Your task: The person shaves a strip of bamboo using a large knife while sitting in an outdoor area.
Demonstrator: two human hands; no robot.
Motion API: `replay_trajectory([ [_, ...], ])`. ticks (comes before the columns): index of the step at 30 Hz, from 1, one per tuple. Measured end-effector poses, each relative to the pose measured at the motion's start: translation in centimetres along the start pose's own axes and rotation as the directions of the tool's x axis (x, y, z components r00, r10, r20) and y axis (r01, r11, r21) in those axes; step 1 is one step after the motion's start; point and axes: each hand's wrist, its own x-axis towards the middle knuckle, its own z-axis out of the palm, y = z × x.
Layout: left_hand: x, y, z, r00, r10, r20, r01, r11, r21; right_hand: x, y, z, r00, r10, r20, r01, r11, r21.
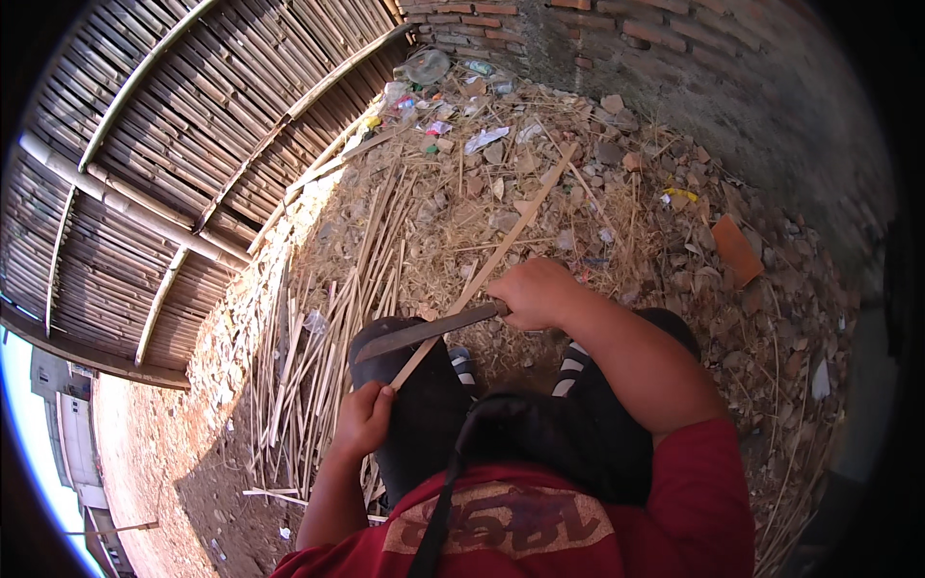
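My right hand (536, 295) is closed round the handle of a machete with a broad dark blade (409, 337). The blade points left over my left knee and crosses a long, flat bamboo strip (520, 226). My left hand (366, 416) grips the near end of that strip, thumb on top. From there the strip slants up and away to the right, past my right hand, over the littered ground. Whether the blade's edge touches the strip I cannot tell.
A bundle of thin bamboo strips (318, 361) lies on the ground left of my legs. A bamboo-slat wall (183, 125) rises at the left, a brick wall (713, 87) at the far right. Rubble, dry straw, scraps of litter and an orange tile piece (737, 250) cover the ground.
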Motion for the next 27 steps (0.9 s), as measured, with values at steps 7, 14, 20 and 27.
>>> replay_trajectory([
  [7, -0.3, -1.0, 0.2, 0.999, 0.027, -0.044, -0.031, 0.997, -0.078, 0.2, 3.6, -1.4, 0.993, 0.109, -0.038, -0.101, 0.978, 0.183],
  [14, 0.0, -0.8, 0.6, 0.998, 0.037, -0.059, -0.042, 0.996, -0.081, -0.2, 2.9, -1.1, 0.997, 0.079, -0.028, -0.074, 0.987, 0.144],
  [20, -0.7, -0.8, 0.3, 0.997, 0.050, -0.062, -0.053, 0.997, -0.048, 0.6, 2.3, -0.9, 0.995, 0.025, 0.095, -0.041, 0.984, 0.174],
  [27, -0.3, -0.2, 0.7, 0.995, 0.052, -0.085, -0.055, 0.998, -0.031, -0.2, 4.4, -1.8, 0.977, 0.214, -0.008, -0.210, 0.965, 0.159],
])
